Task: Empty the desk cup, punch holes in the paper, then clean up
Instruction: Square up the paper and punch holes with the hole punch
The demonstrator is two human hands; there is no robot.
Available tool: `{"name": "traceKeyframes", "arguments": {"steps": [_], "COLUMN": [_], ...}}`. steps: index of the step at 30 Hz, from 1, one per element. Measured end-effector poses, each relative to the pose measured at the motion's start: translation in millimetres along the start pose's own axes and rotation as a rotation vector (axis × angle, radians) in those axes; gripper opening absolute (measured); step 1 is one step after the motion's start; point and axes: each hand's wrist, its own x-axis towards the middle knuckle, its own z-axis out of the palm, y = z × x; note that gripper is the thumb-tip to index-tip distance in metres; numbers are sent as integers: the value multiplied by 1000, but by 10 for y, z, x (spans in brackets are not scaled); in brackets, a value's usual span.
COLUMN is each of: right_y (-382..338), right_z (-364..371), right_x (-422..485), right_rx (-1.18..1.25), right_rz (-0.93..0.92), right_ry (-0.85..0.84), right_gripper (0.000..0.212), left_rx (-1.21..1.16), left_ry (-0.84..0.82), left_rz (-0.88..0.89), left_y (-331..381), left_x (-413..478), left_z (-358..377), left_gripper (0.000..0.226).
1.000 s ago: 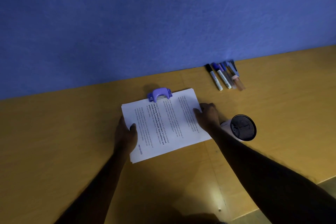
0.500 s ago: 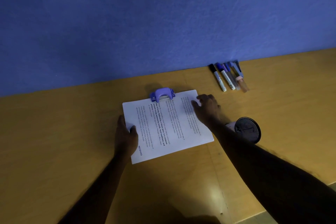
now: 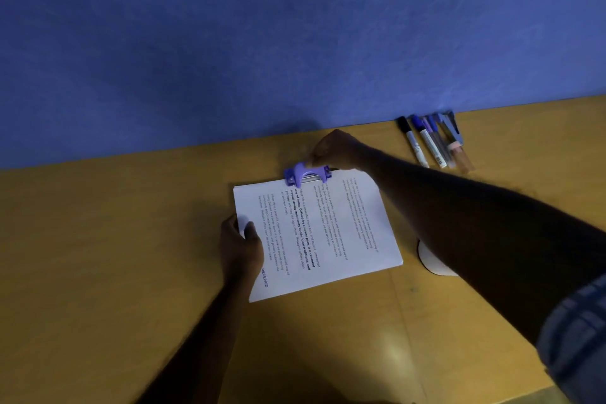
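The paper (image 3: pixel 357 233), white with printed text, lies flat, turned sideways and slightly skewed, with "RECEIVED" stamped by its near-left corner. The purple punch (image 3: pixel 306 175) sits over the middle of its far edge. Just right of the paper only a white sliver of the cup (image 3: pixel 433 261) shows. Far right, the pens (image 3: pixel 433 144) lie side by side, caps pointing far.

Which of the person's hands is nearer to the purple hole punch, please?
Right. The right hand is directly over the hole punch, fingers touching its top; the left hand holds the paper at its left edge, well short of the punch.
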Motion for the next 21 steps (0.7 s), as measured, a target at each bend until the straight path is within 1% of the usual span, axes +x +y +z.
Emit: {"name": "traceKeyframes", "arguments": {"steps": [3,7,12,15,18,19,21], "right_y": [-2,38,55,60,75,83,107], "right_z": [-19,-6,-10,4,49,48,31], "right_x": [97,171,190,192,203,223,267], "right_rx": [-43,-44,-77,-117,-274,-290,-246], "right_rz": [-7,51,44,49,89,97,103], "right_ry": [8,-5,-43,-48,2,3,-37], "right_gripper": [41,46,50,53,55,55,57], "left_rx": [5,-6,7,28,9,2,5], "left_ry": [13,87,114,118,130,134,137], "left_rz": [-18,-60,-18,-32,-22,-18,-26], "left_y": [6,43,25,32,26,21,22], "left_x": [10,-32,-75,-78,-78,-72,-71], "left_z": [35,98,121,126,142,150,163], "left_gripper": [31,30,33,34,34,34,34]}}
